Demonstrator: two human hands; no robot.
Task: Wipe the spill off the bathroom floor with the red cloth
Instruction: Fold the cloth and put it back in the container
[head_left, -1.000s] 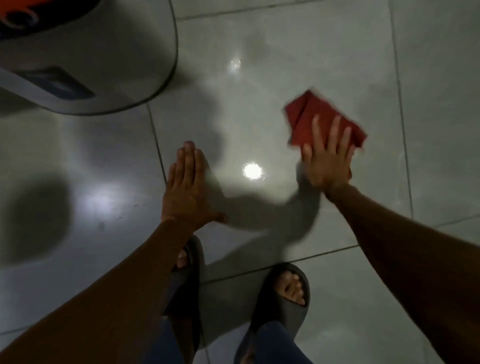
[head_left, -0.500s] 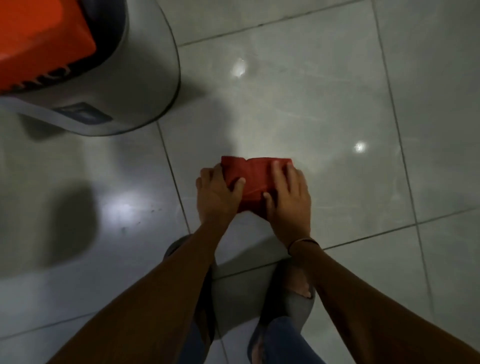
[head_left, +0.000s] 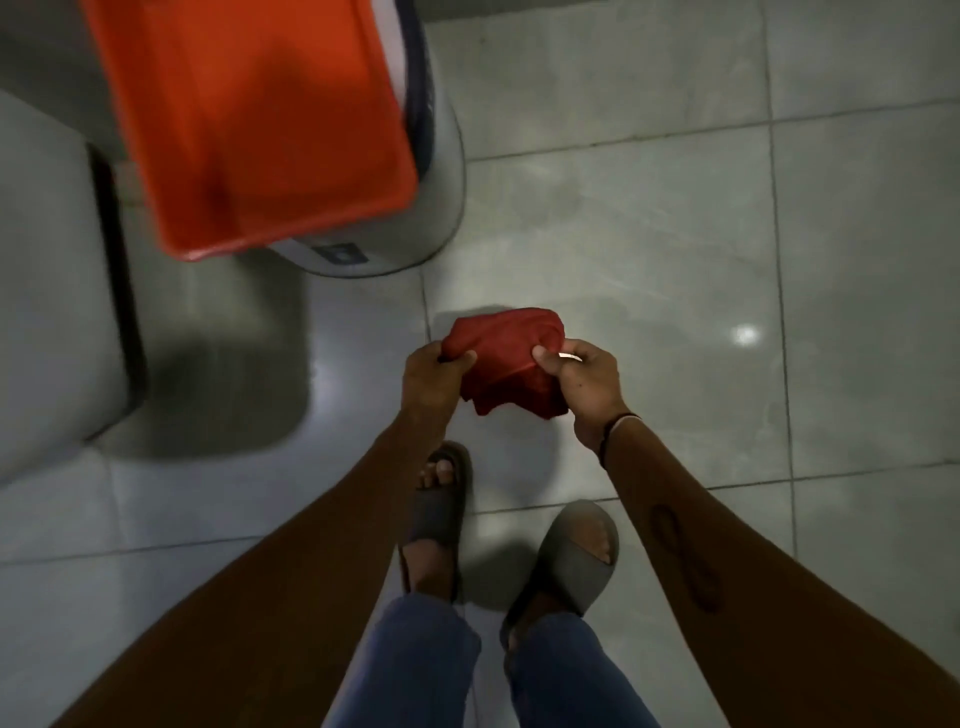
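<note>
Red cloth (head_left: 506, 364), bunched into a soft lump, pinched at both ends: left hand (head_left: 434, 376) with thumb and fingers closed on its left edge, right hand (head_left: 584, 382) with thumb and fingers closed on its right edge. Held up off the floor (head_left: 649, 244), lower folds hanging loose between the wrists. Dark band (head_left: 615, 428) round the right wrist. Below, two feet in grey slides (head_left: 576, 551), jeans (head_left: 415, 670) at the lower edge. Pale glossy tiles all about, grout lines crossing, bright glints of light to the right of the cloth. Wide bare tile to the right and ahead on that side. Hemmed in on the left: grey rounded bin (head_left: 421, 208) with orange lid (head_left: 249, 124) ahead-left, a pale bulky fixture (head_left: 47, 312) at the far left edge, shadow pooled beside it.
</note>
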